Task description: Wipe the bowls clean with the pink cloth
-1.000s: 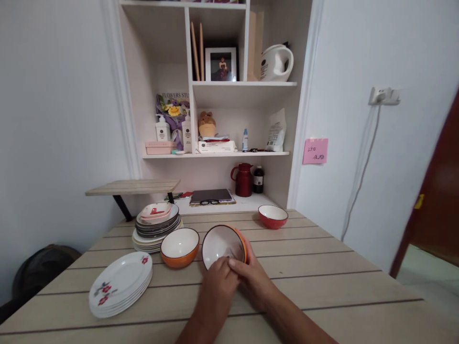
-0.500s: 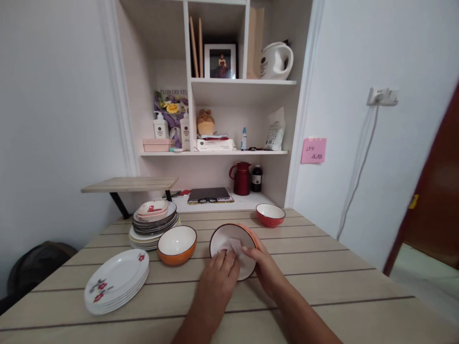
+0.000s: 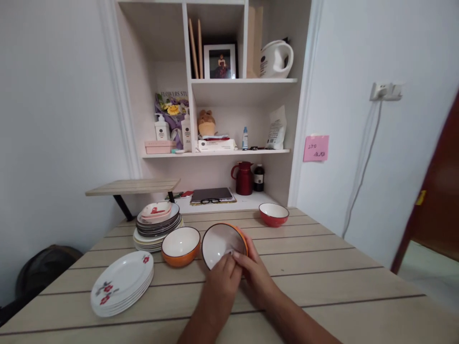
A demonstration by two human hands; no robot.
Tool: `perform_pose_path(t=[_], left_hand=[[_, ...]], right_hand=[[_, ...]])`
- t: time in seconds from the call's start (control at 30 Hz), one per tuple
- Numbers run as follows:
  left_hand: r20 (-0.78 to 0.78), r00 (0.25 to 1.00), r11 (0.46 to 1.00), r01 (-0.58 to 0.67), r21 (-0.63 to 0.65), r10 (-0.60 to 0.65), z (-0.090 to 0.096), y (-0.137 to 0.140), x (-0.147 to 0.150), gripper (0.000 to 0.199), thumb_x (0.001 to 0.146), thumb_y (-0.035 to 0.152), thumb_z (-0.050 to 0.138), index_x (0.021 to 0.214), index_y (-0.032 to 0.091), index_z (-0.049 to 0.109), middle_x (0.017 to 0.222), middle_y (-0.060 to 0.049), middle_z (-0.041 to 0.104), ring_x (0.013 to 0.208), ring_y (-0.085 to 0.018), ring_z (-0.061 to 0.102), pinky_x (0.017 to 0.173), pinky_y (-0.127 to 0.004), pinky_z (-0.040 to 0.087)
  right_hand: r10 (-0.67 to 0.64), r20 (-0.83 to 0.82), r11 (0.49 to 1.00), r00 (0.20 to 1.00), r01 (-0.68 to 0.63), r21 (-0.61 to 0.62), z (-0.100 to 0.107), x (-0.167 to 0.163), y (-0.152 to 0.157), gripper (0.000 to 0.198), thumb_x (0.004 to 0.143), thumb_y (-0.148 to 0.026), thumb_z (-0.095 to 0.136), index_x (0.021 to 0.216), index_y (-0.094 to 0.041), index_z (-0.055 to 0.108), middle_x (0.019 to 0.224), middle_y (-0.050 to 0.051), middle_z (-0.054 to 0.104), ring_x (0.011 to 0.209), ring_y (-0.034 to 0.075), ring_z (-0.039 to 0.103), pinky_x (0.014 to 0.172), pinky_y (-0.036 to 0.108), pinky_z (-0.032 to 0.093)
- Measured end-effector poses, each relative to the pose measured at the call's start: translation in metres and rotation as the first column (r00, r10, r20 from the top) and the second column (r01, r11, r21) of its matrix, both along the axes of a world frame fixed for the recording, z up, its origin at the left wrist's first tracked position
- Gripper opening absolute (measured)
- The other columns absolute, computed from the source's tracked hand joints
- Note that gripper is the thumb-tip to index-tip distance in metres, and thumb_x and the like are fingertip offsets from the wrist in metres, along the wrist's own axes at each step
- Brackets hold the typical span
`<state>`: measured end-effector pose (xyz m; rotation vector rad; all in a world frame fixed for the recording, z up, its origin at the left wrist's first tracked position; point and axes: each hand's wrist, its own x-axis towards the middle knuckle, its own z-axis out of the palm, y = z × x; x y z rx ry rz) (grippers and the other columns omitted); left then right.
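An orange bowl (image 3: 219, 242) with a white inside and dark rim is tipped towards me above the table. My right hand (image 3: 255, 270) grips its right side, fingers behind it and thumb over the rim. Inside the lower right of the bowl, my left hand (image 3: 223, 274) has its fingers closed on a white tissue (image 3: 230, 252), mostly hidden by the fingers. Both hands meet near the rim. Just left of them a second orange bowl (image 3: 180, 244) stands upright. A red bowl (image 3: 274, 214) sits farther back on the right.
Oval flowered plates (image 3: 124, 277) are stacked at the front left of the slatted table (image 3: 322, 286). Behind them rises a stack of plates (image 3: 158, 229) topped by small pink dishes (image 3: 157, 209). A raised wooden shelf (image 3: 132, 186) overhangs the back left corner; a red jug (image 3: 244, 179) stands beyond.
The tipped bowl has shifted slightly left in view. My left hand has moved from the middle of the bowl to its lower right edge, against my right thumb, covering more of the tissue.
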<state>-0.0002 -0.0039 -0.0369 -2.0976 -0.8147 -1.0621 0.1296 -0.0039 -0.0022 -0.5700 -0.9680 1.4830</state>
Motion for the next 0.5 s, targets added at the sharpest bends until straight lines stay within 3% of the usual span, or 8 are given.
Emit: perform_pose_path(t=[0.1, 0.17, 0.27, 0.37, 0.5], left_hand=[[-0.068, 0.997, 0.999, 0.027, 0.031, -0.025, 0.0, 0.001, 0.004, 0.032, 0.104, 0.014, 0.04, 0.125, 0.01, 0.065, 0.118, -0.014, 0.073, 0.106, -0.024, 0.069, 0.086, -0.037, 0.062], [-0.096, 0.995, 1.0, 0.007, 0.019, -0.005, 0.001, 0.001, 0.005, 0.033, 0.104, 0.014, 0.04, 0.127, 0.014, 0.064, 0.119, -0.011, 0.073, 0.105, -0.023, 0.069, 0.083, -0.036, 0.062], [-0.128, 0.991, 0.999, -0.05, -0.008, 0.049, 0.002, 0.0, 0.005, 0.032, 0.103, 0.014, 0.044, 0.127, 0.021, 0.065, 0.12, -0.008, 0.072, 0.107, -0.022, 0.067, 0.084, -0.035, 0.06], [-0.112, 0.988, 0.993, -0.099, 0.058, 0.105, 0.001, 0.0, 0.005, 0.024, 0.1, 0.012, 0.05, 0.112, 0.02, 0.07, 0.116, -0.008, 0.073, 0.107, -0.024, 0.066, 0.089, -0.04, 0.058], [-0.093, 0.976, 0.976, -0.188, 0.112, 0.199, 0.0, 0.0, 0.006, 0.019, 0.097, 0.01, 0.054, 0.1, 0.018, 0.071, 0.113, -0.01, 0.073, 0.104, -0.027, 0.066, 0.092, -0.045, 0.055]], right_hand=[[-0.042, -0.017, 0.996, 0.999, 0.04, -0.08, -0.002, 0.005, 0.007, 0.065, 0.076, -0.034, 0.077, 0.138, -0.034, 0.056, 0.096, 0.0, 0.073, 0.088, 0.024, 0.068, 0.079, 0.033, 0.053], [-0.078, -0.011, 0.995, 0.997, 0.077, -0.067, -0.001, 0.01, 0.011, 0.061, 0.074, -0.032, 0.075, 0.133, -0.03, 0.06, 0.093, 0.0, 0.074, 0.084, 0.023, 0.068, 0.075, 0.032, 0.053], [-0.128, 0.022, 0.992, 0.992, 0.128, -0.015, 0.006, 0.02, 0.014, 0.061, 0.072, -0.031, 0.072, 0.132, -0.028, 0.062, 0.093, 0.001, 0.076, 0.09, 0.026, 0.068, 0.078, 0.035, 0.053], [-0.151, 0.081, 0.988, 0.985, 0.151, 0.0, 0.015, 0.029, 0.013, 0.065, 0.071, -0.032, 0.073, 0.135, -0.028, 0.061, 0.102, 0.004, 0.077, 0.101, 0.031, 0.068, 0.085, 0.04, 0.053], [-0.096, 0.132, 0.994, 0.987, 0.102, -0.037, 0.023, 0.036, 0.008, 0.069, 0.07, -0.032, 0.074, 0.137, -0.027, 0.059, 0.11, 0.006, 0.077, 0.097, 0.031, 0.07, 0.084, 0.041, 0.052]])
